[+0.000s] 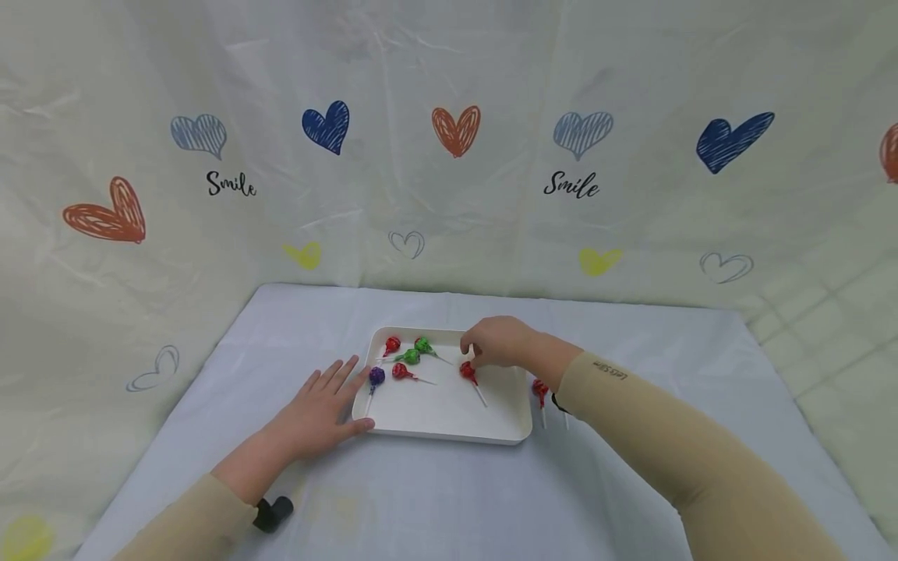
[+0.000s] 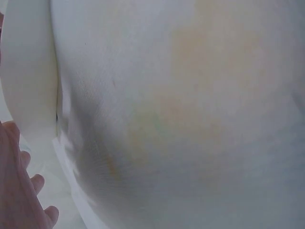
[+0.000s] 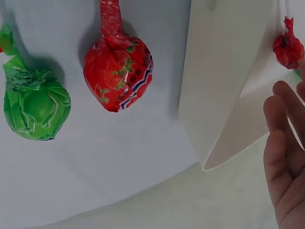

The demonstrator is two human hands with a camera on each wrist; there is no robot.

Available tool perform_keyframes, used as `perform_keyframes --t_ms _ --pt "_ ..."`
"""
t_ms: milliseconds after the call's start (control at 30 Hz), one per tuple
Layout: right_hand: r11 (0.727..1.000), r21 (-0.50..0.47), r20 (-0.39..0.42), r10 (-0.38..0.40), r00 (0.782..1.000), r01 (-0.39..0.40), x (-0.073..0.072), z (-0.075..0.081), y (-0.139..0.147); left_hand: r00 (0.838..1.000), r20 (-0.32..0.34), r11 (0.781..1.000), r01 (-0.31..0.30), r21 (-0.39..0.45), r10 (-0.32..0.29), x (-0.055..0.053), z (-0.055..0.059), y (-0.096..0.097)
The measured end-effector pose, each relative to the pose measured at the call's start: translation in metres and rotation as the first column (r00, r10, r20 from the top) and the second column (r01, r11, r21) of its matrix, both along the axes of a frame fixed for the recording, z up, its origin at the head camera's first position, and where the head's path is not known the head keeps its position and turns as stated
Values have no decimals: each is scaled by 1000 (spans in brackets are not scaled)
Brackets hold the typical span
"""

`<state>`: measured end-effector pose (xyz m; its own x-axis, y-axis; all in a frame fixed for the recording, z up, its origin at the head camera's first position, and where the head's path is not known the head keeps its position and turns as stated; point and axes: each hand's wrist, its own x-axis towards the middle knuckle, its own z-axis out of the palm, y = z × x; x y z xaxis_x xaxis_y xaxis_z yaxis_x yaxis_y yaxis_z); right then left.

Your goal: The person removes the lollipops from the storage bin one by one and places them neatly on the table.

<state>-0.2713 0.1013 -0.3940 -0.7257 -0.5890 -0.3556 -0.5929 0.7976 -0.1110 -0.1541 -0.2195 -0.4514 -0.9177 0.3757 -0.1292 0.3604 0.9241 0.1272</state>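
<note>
My left hand (image 1: 319, 413) lies with fingers spread along the left side of a white tray (image 1: 435, 434), its fingertips and thumb at the rim. Inside the tray, my right hand (image 1: 501, 343) reaches over from the right, fingers bent down, pinching a red-wrapped lollipop (image 1: 468, 372) by its head. Its white stick points toward me. In the right wrist view, curled fingers (image 3: 280, 143) sit right beside that lollipop's head (image 3: 289, 50). More lollipops lie at the tray's left: a purple one (image 1: 376, 376), two green ones (image 1: 422, 345) and two red ones (image 1: 402, 372).
Outside the tray's right wall, a red lollipop (image 3: 119, 71) and a green lollipop (image 3: 37, 105) lie on the white tablecloth (image 1: 435, 499). My right forearm partly covers them in the head view. A curtain (image 1: 505, 249) printed with hearts hangs behind the table.
</note>
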Motion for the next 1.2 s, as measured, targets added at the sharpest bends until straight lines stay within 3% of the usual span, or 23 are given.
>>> perform_keyframes --t_ms 567,967,1200 --pt "993 -73 144 -83 986 94 -1 -11 -3 1000 11 1000 -18 23 18 3 1 1" --pt "997 -34 117 -58 991 62 3 -11 -5 1000 -5 1000 -8 11 8 2 -1 1" --pt "997 -68 126 -35 991 44 2 -6 -2 1000 -18 1000 -14 4 14 0 -2 0"
